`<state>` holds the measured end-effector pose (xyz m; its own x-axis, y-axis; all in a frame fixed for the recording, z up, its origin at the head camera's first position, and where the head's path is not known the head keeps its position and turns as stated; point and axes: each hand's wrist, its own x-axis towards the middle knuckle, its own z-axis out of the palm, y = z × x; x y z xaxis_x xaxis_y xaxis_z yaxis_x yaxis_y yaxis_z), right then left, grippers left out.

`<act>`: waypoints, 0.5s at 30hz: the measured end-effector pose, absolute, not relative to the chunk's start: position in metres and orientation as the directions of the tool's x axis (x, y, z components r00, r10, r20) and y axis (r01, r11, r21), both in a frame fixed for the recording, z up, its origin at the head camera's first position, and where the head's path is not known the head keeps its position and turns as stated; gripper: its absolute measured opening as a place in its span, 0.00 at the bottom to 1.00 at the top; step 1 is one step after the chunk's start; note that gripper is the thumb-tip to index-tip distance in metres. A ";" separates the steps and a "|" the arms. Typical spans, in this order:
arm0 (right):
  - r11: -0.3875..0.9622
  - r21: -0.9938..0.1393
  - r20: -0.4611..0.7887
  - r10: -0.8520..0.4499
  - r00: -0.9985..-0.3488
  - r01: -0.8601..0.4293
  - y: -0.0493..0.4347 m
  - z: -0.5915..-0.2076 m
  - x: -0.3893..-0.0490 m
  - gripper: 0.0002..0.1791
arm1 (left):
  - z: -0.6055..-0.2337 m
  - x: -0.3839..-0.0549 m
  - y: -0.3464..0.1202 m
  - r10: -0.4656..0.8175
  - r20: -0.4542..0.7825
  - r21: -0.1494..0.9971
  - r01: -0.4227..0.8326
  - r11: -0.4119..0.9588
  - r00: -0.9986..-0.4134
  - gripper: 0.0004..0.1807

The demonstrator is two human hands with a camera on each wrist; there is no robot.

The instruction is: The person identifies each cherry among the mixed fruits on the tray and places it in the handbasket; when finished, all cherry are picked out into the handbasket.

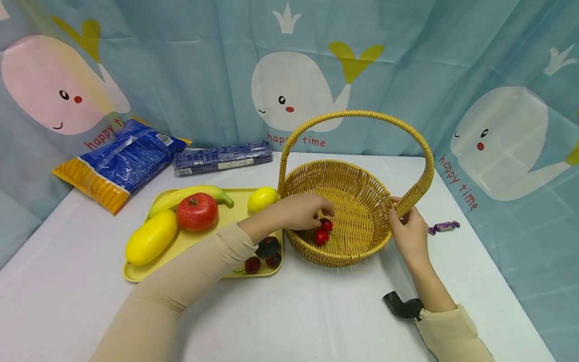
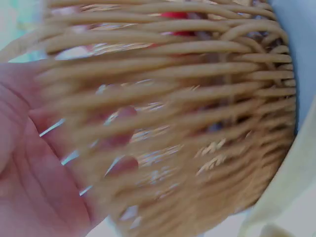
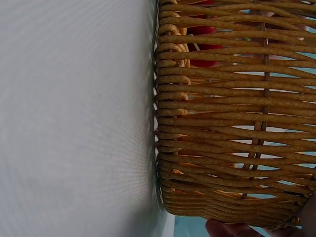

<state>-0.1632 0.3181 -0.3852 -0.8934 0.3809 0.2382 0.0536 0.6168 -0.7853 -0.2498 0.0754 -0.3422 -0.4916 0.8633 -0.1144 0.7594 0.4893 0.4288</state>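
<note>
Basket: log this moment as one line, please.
left hand: near cherries inside basket | right hand: gripping basket at handle | apple, banana: on tray

We have open room over the front of the bench (image 1: pixel 294 317), between the left sleeve (image 1: pixel 181 286) and the right hand (image 1: pixel 410 236), and a way down into the basket (image 1: pixel 332 259) through the right half of its mouth, beside the left hand (image 1: pixel 303 210) and cherries (image 1: pixel 321 237). Above, the handle (image 1: pixel 362 115) arches from side to side, leaving us gaps before and behind it, though the right hand blocks its right foot. The left sleeve crosses the tray (image 1: pixel 237 205), while box (image 1: pixel 223 157) and bag (image 1: pixel 124 158) crowd the back left.
</note>
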 end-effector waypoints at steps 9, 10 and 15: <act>0.612 -0.788 0.222 0.380 -0.898 0.064 0.318 -0.383 -0.162 0.20 | -0.317 -0.244 0.003 0.815 0.047 0.584 0.678 0.446 -0.577 0.14; 0.612 -0.788 0.220 0.381 -0.898 0.067 0.318 -0.383 -0.162 0.20 | -0.318 -0.244 -0.006 0.800 0.041 0.592 0.660 0.464 -0.599 0.14; 0.608 -0.791 0.211 0.380 -0.901 0.072 0.316 -0.383 -0.162 0.20 | -0.335 -0.244 -0.042 0.745 -0.028 0.599 0.585 0.547 -0.667 0.13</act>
